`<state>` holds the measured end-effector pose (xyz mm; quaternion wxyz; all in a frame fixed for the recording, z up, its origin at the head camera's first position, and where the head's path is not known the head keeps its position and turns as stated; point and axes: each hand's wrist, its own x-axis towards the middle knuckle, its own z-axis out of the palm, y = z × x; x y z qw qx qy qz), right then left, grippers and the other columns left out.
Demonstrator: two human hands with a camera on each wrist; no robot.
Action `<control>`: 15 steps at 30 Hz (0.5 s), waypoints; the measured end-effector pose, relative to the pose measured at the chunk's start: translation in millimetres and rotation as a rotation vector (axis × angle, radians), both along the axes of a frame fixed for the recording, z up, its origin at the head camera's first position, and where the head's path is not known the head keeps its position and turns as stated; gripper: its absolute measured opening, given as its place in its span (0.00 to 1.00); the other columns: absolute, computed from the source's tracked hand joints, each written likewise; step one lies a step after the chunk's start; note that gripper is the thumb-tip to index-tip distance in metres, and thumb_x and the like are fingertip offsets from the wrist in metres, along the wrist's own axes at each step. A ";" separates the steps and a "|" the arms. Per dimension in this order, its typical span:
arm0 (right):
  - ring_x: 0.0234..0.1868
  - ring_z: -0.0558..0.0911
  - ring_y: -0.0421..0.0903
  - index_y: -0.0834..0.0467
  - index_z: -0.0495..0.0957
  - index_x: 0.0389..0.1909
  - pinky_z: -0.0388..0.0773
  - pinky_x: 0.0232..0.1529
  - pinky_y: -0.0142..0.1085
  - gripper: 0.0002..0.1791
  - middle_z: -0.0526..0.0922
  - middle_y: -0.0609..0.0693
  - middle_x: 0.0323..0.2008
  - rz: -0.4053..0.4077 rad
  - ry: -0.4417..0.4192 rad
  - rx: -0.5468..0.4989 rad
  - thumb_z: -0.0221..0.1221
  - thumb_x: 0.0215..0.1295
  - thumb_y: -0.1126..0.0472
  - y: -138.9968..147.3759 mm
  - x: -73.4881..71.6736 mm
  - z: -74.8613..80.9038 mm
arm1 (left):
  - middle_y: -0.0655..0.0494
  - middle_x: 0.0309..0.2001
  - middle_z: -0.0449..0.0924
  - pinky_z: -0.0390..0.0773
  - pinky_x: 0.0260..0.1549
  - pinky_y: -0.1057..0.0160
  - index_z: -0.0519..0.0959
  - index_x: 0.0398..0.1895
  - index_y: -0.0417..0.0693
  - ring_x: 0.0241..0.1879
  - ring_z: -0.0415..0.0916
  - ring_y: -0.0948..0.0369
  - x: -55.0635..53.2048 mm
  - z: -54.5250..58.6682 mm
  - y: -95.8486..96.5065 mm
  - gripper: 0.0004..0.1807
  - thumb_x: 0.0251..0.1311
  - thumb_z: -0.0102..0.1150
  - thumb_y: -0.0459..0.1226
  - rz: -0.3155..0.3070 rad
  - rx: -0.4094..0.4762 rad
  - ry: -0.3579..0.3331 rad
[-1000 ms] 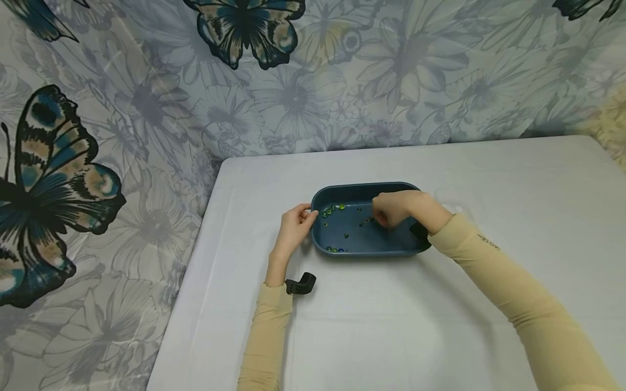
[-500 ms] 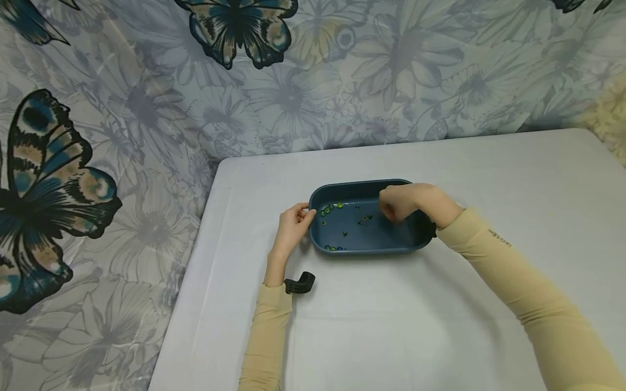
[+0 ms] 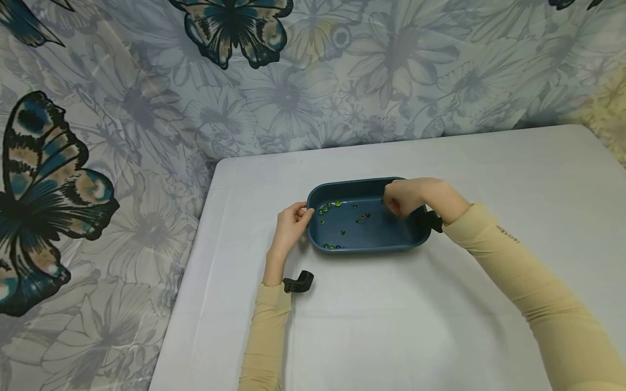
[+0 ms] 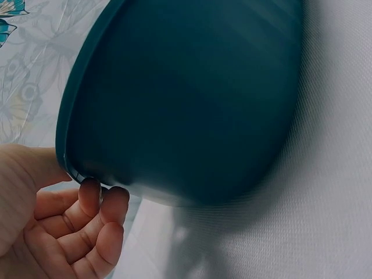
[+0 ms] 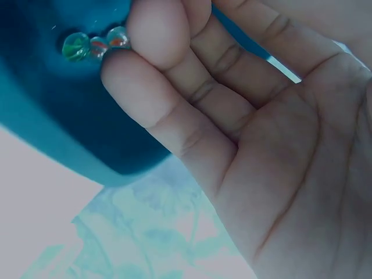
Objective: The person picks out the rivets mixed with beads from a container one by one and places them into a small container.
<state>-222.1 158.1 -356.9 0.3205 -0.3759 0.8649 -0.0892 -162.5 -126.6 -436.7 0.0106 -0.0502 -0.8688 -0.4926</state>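
A dark blue-green oval tray (image 3: 379,231) with a raised rim stands on the white table, with several small glass marbles (image 3: 325,209) scattered on its floor. My left hand (image 3: 289,228) pinches the rim at the tray's left end; the thumb lies on one side and curled fingertips on the other in the left wrist view. Over the right part of the tray, my right hand (image 3: 405,196) has its fingers bent down inside. Its thumb and forefinger meet beside three marbles (image 5: 75,46), one green and two orange-marked. Whether something sits between those fingertips is hidden.
The white-covered table (image 3: 381,320) extends around the tray. Behind it and to the left hangs a grey floral cloth (image 3: 293,98) with butterflies. Black wrist camera mounts (image 3: 299,282) sit on both arms. Something pale and fluffy (image 3: 606,114) shows at the far right.
My right hand has shifted right and slightly towards the back of the tray, showing more marbles to its left. The left hand keeps its grip on the rim. The head view has shifted slightly.
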 end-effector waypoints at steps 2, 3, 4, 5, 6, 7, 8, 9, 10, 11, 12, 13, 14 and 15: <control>0.23 0.69 0.42 0.57 0.75 0.18 0.69 0.24 0.34 0.11 0.72 0.46 0.21 -0.002 0.004 -0.003 0.62 0.43 0.76 2.1 -0.9 0.0 | 0.52 0.24 0.72 0.66 0.20 0.69 0.76 0.50 0.32 0.19 0.65 0.63 0.1 0.2 -0.3 0.17 0.64 0.55 0.37 -0.002 0.003 0.002; 0.22 0.70 0.42 0.58 0.75 0.18 0.69 0.24 0.34 0.11 0.73 0.46 0.20 -0.002 0.003 -0.007 0.62 0.44 0.76 3.3 -1.3 0.1 | 0.52 0.24 0.72 0.66 0.20 0.69 0.76 0.50 0.32 0.19 0.65 0.63 0.2 0.6 -0.3 0.18 0.64 0.55 0.38 -0.003 0.003 0.003; 0.22 0.70 0.42 0.57 0.75 0.17 0.69 0.24 0.34 0.11 0.73 0.46 0.20 -0.003 0.001 -0.009 0.63 0.44 0.76 4.2 -1.5 0.4 | 0.52 0.25 0.72 0.66 0.20 0.69 0.76 0.50 0.32 0.19 0.65 0.63 0.3 0.6 -0.3 0.18 0.64 0.55 0.38 -0.004 0.003 0.004; 0.22 0.70 0.42 0.57 0.75 0.17 0.69 0.24 0.34 0.11 0.73 0.46 0.20 -0.006 -0.005 -0.009 0.63 0.44 0.76 5.5 -1.9 0.5 | 0.52 0.25 0.72 0.66 0.21 0.69 0.76 0.50 0.32 0.19 0.65 0.63 0.2 0.5 -0.3 0.18 0.64 0.55 0.38 -0.004 0.004 0.004; 0.22 0.70 0.42 0.57 0.75 0.18 0.70 0.24 0.35 0.11 0.73 0.46 0.20 -0.011 -0.010 -0.008 0.63 0.44 0.76 6.6 -2.3 0.6 | 0.51 0.25 0.72 0.66 0.21 0.69 0.76 0.50 0.31 0.19 0.65 0.64 0.3 0.6 -0.2 0.18 0.64 0.55 0.38 -0.005 0.004 0.005; 0.22 0.70 0.42 0.57 0.75 0.18 0.70 0.24 0.35 0.11 0.73 0.46 0.20 -0.015 -0.014 -0.008 0.63 0.44 0.76 7.7 -2.5 1.2 | 0.51 0.25 0.73 0.66 0.21 0.69 0.76 0.50 0.31 0.19 0.65 0.63 0.1 0.3 -0.1 0.18 0.64 0.55 0.38 -0.005 0.003 0.006; 0.22 0.70 0.42 0.58 0.75 0.18 0.70 0.25 0.35 0.11 0.73 0.46 0.20 -0.018 -0.020 -0.008 0.64 0.45 0.76 8.4 -2.7 2.0 | 0.51 0.25 0.73 0.67 0.21 0.69 0.76 0.50 0.31 0.19 0.65 0.63 0.1 0.3 -0.1 0.18 0.64 0.55 0.37 -0.005 0.003 0.008; 0.22 0.70 0.43 0.58 0.75 0.18 0.71 0.25 0.35 0.11 0.74 0.47 0.20 -0.019 -0.025 -0.008 0.64 0.45 0.76 9.3 -2.9 2.8 | 0.51 0.25 0.73 0.67 0.21 0.68 0.76 0.50 0.31 0.19 0.65 0.63 0.0 0.1 0.0 0.18 0.64 0.55 0.37 -0.005 0.003 0.009; 0.22 0.71 0.43 0.58 0.75 0.19 0.71 0.25 0.36 0.10 0.73 0.47 0.21 -0.022 -0.030 -0.009 0.64 0.45 0.76 10.0 -3.1 3.3 | 0.51 0.25 0.73 0.67 0.21 0.68 0.76 0.50 0.31 0.20 0.65 0.63 -0.1 0.0 0.1 0.18 0.64 0.55 0.37 -0.005 0.002 0.009; 0.23 0.71 0.43 0.59 0.76 0.19 0.71 0.25 0.36 0.10 0.74 0.48 0.21 -0.026 -0.037 -0.009 0.64 0.45 0.76 10.9 -3.4 3.7 | 0.51 0.25 0.73 0.67 0.22 0.68 0.76 0.50 0.31 0.20 0.65 0.63 -0.1 0.2 0.1 0.18 0.64 0.55 0.37 -0.004 0.002 0.008; 0.23 0.71 0.44 0.59 0.75 0.19 0.72 0.25 0.36 0.10 0.73 0.48 0.21 -0.029 -0.039 -0.010 0.64 0.45 0.76 11.5 -3.4 4.3 | 0.51 0.25 0.73 0.67 0.22 0.68 0.76 0.50 0.31 0.20 0.65 0.63 0.0 0.1 0.2 0.18 0.64 0.55 0.37 -0.004 0.002 0.008; 0.23 0.71 0.44 0.59 0.75 0.19 0.71 0.26 0.37 0.10 0.73 0.48 0.21 -0.034 -0.042 -0.010 0.64 0.45 0.76 12.0 -3.2 5.1 | 0.51 0.25 0.73 0.67 0.22 0.68 0.76 0.50 0.31 0.20 0.65 0.63 0.1 0.2 0.1 0.18 0.64 0.55 0.37 -0.003 0.001 0.008; 0.23 0.71 0.44 0.59 0.75 0.19 0.71 0.26 0.37 0.10 0.73 0.48 0.21 -0.037 -0.046 -0.012 0.64 0.45 0.76 12.5 -3.0 5.7 | 0.51 0.25 0.73 0.67 0.22 0.68 0.76 0.50 0.31 0.20 0.65 0.63 0.3 0.5 0.1 0.18 0.64 0.55 0.38 -0.002 0.002 0.008; 0.23 0.71 0.44 0.59 0.75 0.19 0.71 0.25 0.37 0.10 0.73 0.48 0.21 -0.041 -0.046 -0.014 0.63 0.45 0.76 13.0 -2.7 6.3 | 0.51 0.25 0.73 0.67 0.22 0.68 0.76 0.50 0.31 0.20 0.65 0.63 0.5 0.8 0.2 0.18 0.64 0.55 0.38 -0.002 0.002 0.007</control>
